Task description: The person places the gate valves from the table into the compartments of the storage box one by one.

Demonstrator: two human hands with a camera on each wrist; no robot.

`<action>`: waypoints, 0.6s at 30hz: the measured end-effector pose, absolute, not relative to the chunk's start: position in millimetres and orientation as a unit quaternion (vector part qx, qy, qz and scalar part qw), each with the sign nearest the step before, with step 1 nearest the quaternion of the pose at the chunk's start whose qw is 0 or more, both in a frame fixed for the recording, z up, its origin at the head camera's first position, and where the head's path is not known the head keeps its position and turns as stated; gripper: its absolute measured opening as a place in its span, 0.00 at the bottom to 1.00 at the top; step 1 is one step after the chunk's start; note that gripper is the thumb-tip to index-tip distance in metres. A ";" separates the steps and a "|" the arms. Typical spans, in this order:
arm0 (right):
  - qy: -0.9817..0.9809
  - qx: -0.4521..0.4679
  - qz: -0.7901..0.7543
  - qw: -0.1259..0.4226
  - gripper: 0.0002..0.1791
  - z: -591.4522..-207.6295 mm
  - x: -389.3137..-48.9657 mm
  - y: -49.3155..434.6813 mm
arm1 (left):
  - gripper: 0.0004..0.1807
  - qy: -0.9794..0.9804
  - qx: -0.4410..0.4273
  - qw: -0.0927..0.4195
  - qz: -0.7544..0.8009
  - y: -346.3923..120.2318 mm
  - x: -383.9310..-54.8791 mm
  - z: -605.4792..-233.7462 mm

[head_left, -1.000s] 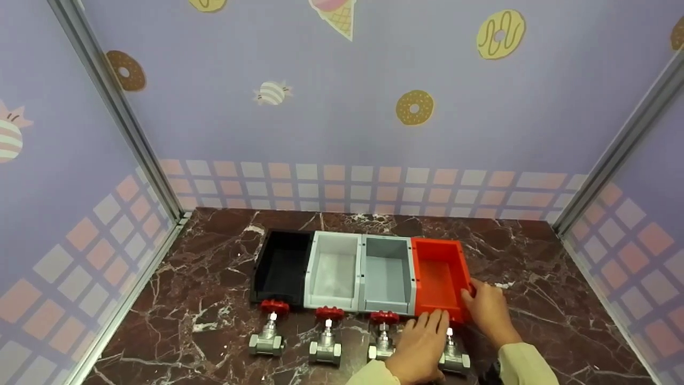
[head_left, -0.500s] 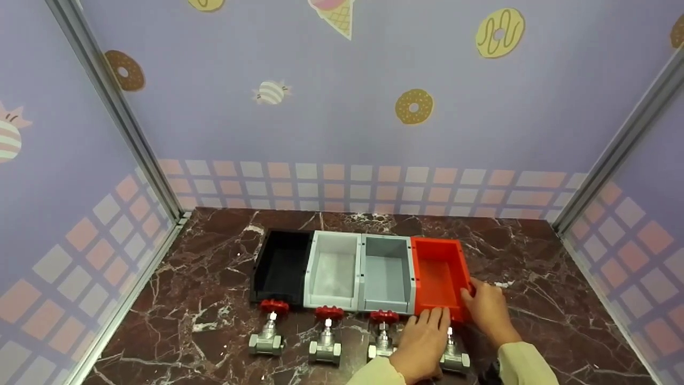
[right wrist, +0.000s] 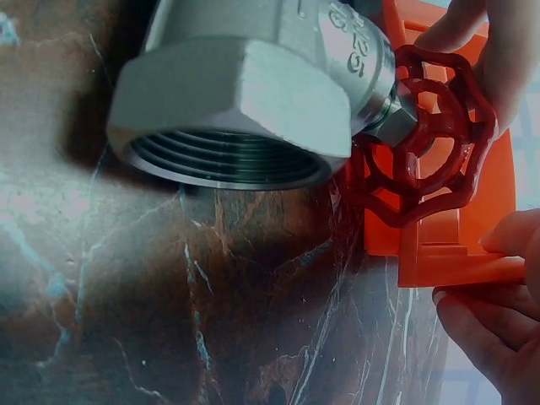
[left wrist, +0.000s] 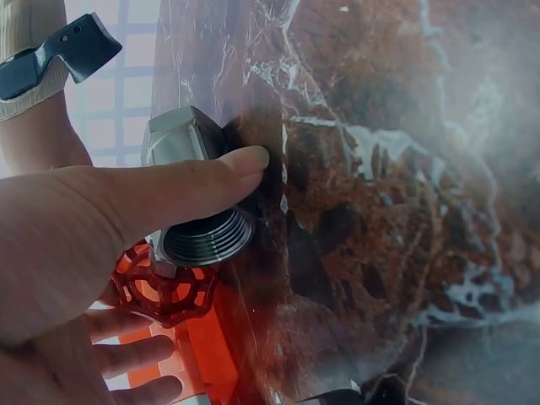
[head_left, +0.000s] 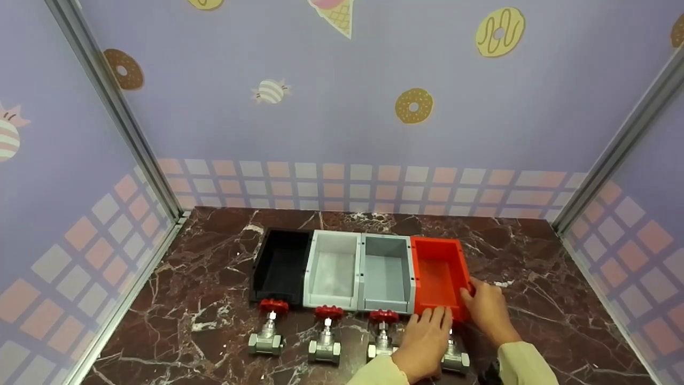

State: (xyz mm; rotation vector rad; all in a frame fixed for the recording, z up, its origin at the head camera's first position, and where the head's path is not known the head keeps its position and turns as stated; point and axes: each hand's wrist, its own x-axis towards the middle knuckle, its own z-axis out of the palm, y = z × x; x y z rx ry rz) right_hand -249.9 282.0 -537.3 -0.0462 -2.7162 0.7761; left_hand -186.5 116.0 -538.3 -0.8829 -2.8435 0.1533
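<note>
A red bin stands at the right end of a row of bins. My right hand pinches its right side wall, thumb inside and fingers outside, as the right wrist view shows at the bin wall. My left hand reaches over a gate valve, its fairly straight fingers resting at the bin's front edge. The left wrist view shows the thumb extended across the valve body, with the red handwheel below. In the right wrist view, the handwheel sits right before the bin.
Black, white and grey bins stand side by side left of the red one. In front are more gate valves, left, middle and one partly behind my left hand. Patterned wall panels enclose the marbled tabletop.
The left hand's fingers have shifted very slightly at the red bin's front edge. The right hand keeps its pinch, and the bins and valves stay in place.
</note>
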 end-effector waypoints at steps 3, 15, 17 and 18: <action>-0.949 -0.016 0.274 0.156 0.12 -537.5 -250.1 281.7 | 0.62 -0.950 -0.296 0.088 0.053 115.6 -186.5 -538.6; -0.953 -0.019 0.265 0.146 0.13 -537.3 -250.4 282.4 | 0.46 -0.942 -0.289 0.155 0.064 120.6 -184.5 -542.7; -0.953 -0.017 0.263 0.146 0.13 -536.7 -250.1 282.2 | 0.39 -0.938 -0.288 0.185 0.060 120.5 -184.6 -543.7; -0.953 -0.017 0.263 0.147 0.13 -536.5 -250.2 282.2 | 0.37 -0.936 -0.287 0.197 0.059 120.4 -184.7 -544.0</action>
